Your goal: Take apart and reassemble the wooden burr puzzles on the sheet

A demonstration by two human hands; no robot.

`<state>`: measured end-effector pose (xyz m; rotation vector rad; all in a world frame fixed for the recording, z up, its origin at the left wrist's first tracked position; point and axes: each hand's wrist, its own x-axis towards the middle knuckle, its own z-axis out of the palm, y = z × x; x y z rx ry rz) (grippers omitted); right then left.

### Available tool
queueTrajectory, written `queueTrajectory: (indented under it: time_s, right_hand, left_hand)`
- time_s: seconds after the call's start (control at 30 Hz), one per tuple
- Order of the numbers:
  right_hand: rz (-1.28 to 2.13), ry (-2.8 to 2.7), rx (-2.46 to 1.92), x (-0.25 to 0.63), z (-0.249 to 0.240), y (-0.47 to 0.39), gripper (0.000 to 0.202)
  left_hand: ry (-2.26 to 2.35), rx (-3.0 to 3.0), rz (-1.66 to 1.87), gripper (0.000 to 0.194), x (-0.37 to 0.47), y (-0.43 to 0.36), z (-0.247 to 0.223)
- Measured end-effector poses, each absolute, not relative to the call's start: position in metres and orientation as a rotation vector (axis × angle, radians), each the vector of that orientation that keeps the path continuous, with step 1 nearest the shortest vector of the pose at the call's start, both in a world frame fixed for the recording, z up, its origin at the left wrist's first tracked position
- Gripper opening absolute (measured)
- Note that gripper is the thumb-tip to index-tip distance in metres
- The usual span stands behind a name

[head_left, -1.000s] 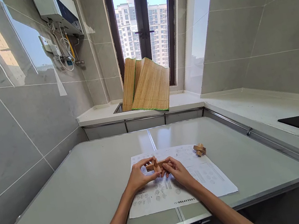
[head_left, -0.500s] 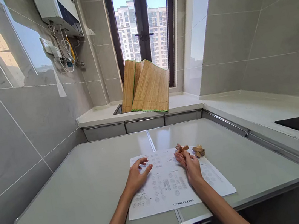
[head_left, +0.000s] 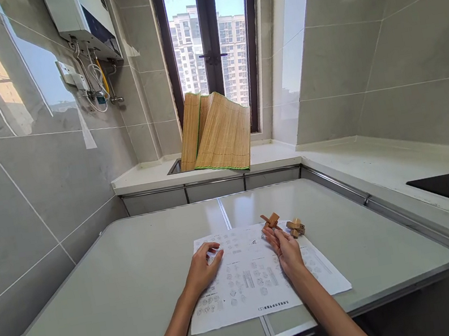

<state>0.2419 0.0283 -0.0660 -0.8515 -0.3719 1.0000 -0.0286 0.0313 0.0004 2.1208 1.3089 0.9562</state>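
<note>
Beside the left edge of a printed paper sheet (head_left: 249, 293), my left hand (head_left: 203, 263) is open, its fingers curved and the thumb apart from them; it holds nothing. My right hand (head_left: 286, 246) is over the upper right of the sheet, palm turned inward and fingers loosely extended. Just beyond its fingertips stands a wooden interlocking burr puzzle (head_left: 271, 221) with crossed brown bars. The fingertips are at its lower edge; whether they touch it is hard to tell. A second, lighter wooden interlocking puzzle (head_left: 295, 228) rests just right of that hand.
The sheet lies on a pale folding table (head_left: 142, 296) with a metal seam down its middle. A white counter (head_left: 343, 154) runs behind and along the right, with a black cooktop (head_left: 447, 185). A bamboo mat (head_left: 221, 134) leans by the window.
My right hand has loosened from the brown puzzle, which now sits beyond the fingertips, turned differently. My left hand stays nearly still. The whole view has shifted slightly.
</note>
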Motion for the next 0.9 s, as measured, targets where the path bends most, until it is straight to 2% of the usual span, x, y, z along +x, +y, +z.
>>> queueTrajectory:
  time_s: [0.17,0.4,0.63,0.9]
  right_hand:
    - [0.950,-0.789,-1.090,0.225,-0.051,0.015,0.030]
    - [0.656,-1.564,-1.222,0.202,-0.031,-0.010,0.021]
    - [0.612,-1.624,-1.260,0.202,-0.028,-0.013,0.020]
    - [0.573,-1.642,-1.269,0.201,-0.032,-0.011,0.019]
  left_hand:
    - [1.291,2.228,0.932,0.032,-0.029,0.027,0.004]
    - [1.296,2.476,0.845,0.026,-0.030,0.017,0.001]
    - [1.264,2.581,0.689,0.026,-0.019,0.005,-0.004]
    - [1.235,2.562,0.696,0.025,-0.018,0.004,-0.005]
